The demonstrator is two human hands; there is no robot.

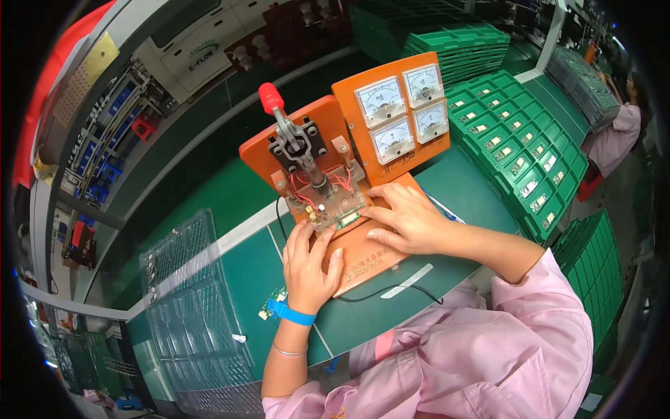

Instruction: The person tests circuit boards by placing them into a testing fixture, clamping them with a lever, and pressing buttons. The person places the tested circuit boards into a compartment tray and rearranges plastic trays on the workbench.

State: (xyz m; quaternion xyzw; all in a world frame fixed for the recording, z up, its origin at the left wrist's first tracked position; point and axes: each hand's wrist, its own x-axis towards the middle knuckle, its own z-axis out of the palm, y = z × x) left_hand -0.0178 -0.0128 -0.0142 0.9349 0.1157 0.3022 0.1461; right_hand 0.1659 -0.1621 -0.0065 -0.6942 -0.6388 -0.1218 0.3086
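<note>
A small green circuit board [347, 219] lies at the front of a test fixture [328, 188], under its clear plate. From the left, my left hand [310, 267] reaches to the board's left end, fingers stretched and thumb apart. At its right end, the index fingertip of my right hand [413, 220] touches or nearly touches the board. The right thumb is spread away below. Above the board stands a toggle clamp with a red handle [271, 99], its lever raised. Red wires run behind the plate. The fixture's orange base [366, 255] extends toward me.
An orange panel with several analog meters [380, 101] stands behind the fixture. Green compartment trays [516, 143] with small boards are at right, more stacked beyond. Clear plastic trays [188, 307] lie left. Another circuit board [272, 304] sits by my blue wristband. A person [618, 129] works far right.
</note>
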